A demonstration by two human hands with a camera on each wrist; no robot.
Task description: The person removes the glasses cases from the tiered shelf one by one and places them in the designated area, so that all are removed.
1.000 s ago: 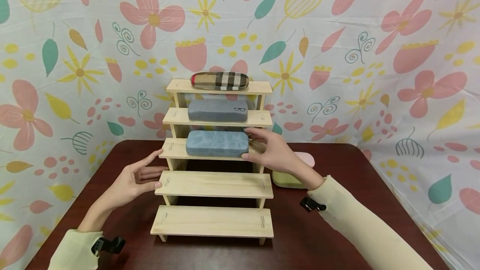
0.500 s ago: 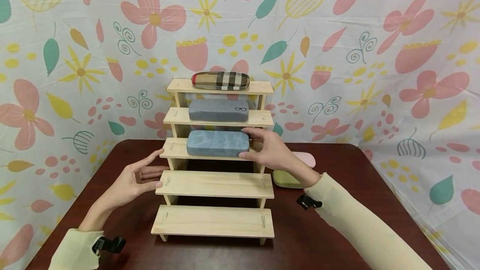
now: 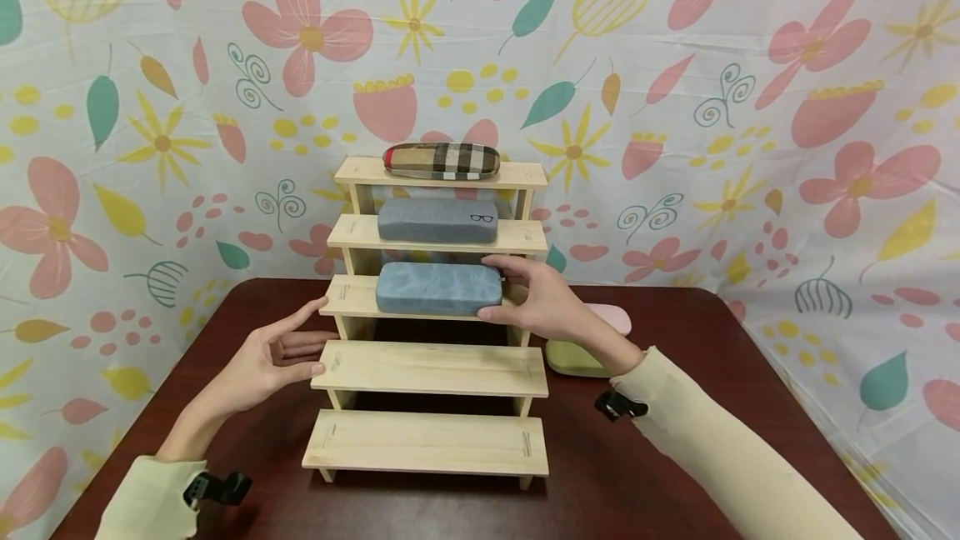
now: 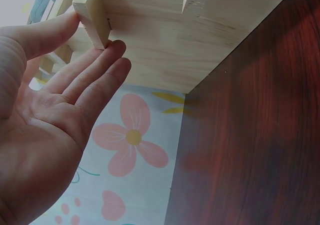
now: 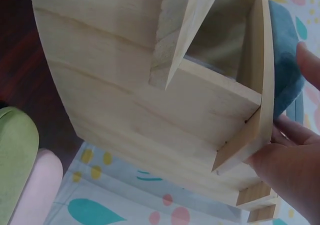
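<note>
While the right hand (image 3: pixel 542 294) pinches the right end of a blue case (image 3: pixel 438 288) between thumb and fingers, the left hand (image 3: pixel 258 367) spreads its long, nearly straight fingers against the left ends of the wooden rack (image 3: pixel 427 444), its thumb touching the shelf second from the bottom. The blue case lies lengthwise on the middle shelf (image 3: pixel 352 294), about midway between the left and right ends and close to the front edge. The step in hand appears to be a fine adjustment of that case, lining it up below its neighbours. The next move seems to call for a small nudge back from the front edge, then a gentle release; a tug on the rack could shift the whole row.

The blue case is a rounded box with a mottled, clouded surface. Above it rests a grey case (image 3: pixel 437 222), boxier, matte and felt-like, with a small glasses mark near its right end; on the top shelf sits a plaid case (image 3: pixel 441 162), slimmer and tapered. Pale boards with visible grain make up the stepped rack. Beyond its right side, a smooth green case (image 3: pixel 577 359) and a pink case (image 3: pixel 617 319) lie together on the glossy, dark red-brown table (image 3: pixel 697 332).
</note>
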